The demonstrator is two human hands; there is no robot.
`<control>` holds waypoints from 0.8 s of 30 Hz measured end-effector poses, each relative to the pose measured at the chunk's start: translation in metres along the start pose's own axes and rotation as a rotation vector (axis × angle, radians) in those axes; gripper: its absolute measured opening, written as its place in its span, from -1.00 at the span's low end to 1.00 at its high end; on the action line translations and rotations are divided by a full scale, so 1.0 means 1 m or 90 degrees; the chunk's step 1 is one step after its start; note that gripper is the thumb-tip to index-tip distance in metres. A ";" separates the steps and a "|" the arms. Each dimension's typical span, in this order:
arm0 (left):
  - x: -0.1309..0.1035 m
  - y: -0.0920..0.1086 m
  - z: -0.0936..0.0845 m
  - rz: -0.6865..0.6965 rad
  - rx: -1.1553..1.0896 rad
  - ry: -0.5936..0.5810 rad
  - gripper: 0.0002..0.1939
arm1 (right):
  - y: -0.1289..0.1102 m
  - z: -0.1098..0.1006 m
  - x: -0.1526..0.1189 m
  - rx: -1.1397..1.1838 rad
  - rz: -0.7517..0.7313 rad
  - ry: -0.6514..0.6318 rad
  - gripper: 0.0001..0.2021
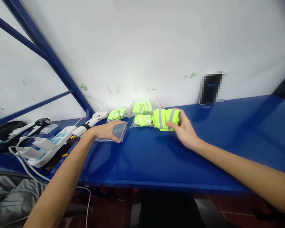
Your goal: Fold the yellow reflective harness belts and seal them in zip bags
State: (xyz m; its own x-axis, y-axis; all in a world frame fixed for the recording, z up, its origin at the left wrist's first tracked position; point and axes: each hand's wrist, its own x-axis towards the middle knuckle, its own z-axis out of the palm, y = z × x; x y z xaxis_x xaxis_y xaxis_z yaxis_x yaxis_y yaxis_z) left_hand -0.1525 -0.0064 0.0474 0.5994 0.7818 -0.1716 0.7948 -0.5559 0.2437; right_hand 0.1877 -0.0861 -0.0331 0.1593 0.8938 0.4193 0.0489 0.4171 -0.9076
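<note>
My right hand (186, 131) is closed round a folded neon-yellow reflective vest (165, 119) with grey stripes, thumb in front and fingers behind it. To its left, my left hand (106, 130) grips a clear zip-lock bag (120, 130) by its mouth, thumb and fingertips set apart at the red-lined zip edge. No vest shows inside this bag. Behind and between my hands lie several bagged yellow vests: one bag (117, 114) at the left, another bag (142, 107) by the wall and a third bag (142, 120) in front of that, beside the held vest.
A white power strip (61, 136) with plugs and cables lies at the left of the blue table (147, 158). Near it are a small white fan (101, 115) and a black strapped device (40, 123). A dark pixelated object (211, 88) leans on the wall at right. Blue metal frame bars (49, 57) rise at left.
</note>
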 end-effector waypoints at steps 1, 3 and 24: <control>-0.001 -0.006 0.003 -0.009 0.020 -0.015 0.08 | 0.000 0.001 0.000 0.008 0.008 -0.008 -0.58; -0.002 -0.013 0.010 -0.020 0.039 -0.027 0.11 | 0.000 0.002 -0.001 0.024 0.027 -0.022 -0.57; 0.018 -0.021 0.034 -0.028 0.006 0.064 0.04 | -0.001 0.004 -0.004 0.035 0.094 -0.069 -0.58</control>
State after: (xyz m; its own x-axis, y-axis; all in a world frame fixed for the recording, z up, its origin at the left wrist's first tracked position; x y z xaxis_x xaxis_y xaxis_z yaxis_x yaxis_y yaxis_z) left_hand -0.1552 0.0099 0.0063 0.5516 0.8297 -0.0854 0.8213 -0.5224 0.2291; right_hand 0.1833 -0.0891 -0.0341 0.0533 0.9572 0.2846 -0.0214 0.2860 -0.9580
